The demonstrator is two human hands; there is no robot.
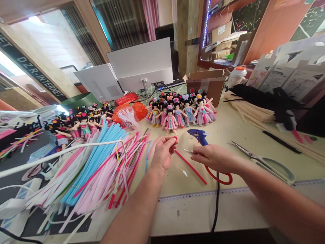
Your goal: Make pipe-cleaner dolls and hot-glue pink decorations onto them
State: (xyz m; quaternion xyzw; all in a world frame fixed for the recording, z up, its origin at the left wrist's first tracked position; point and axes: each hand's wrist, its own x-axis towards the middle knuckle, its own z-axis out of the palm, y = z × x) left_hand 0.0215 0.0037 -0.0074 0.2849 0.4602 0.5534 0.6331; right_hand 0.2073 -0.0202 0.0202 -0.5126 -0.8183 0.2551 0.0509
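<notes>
My left hand [164,153] is closed in a pinch on a small red piece [175,138], its exact shape mostly covered by the fingers. My right hand [212,158] grips a pair of scissors with a red handle [227,182]; their narrow metal tips point left toward my left hand, a short gap apart from it. Between the hands, a red pipe cleaner [193,169] lies slanted on the table. Just beyond my right hand rests a blue glue gun [199,135]. Pipe-cleaner dolls [170,121] with black hair stand in a group behind the hands.
Bundles of blue and pink pipe cleaners [101,159] cover the left side, crossed by a white cable [63,147]. Larger scissors [264,163] lie at the right. A black cord [216,206] hangs over the front edge. A cardboard box [205,84] and a monitor [142,61] stand behind.
</notes>
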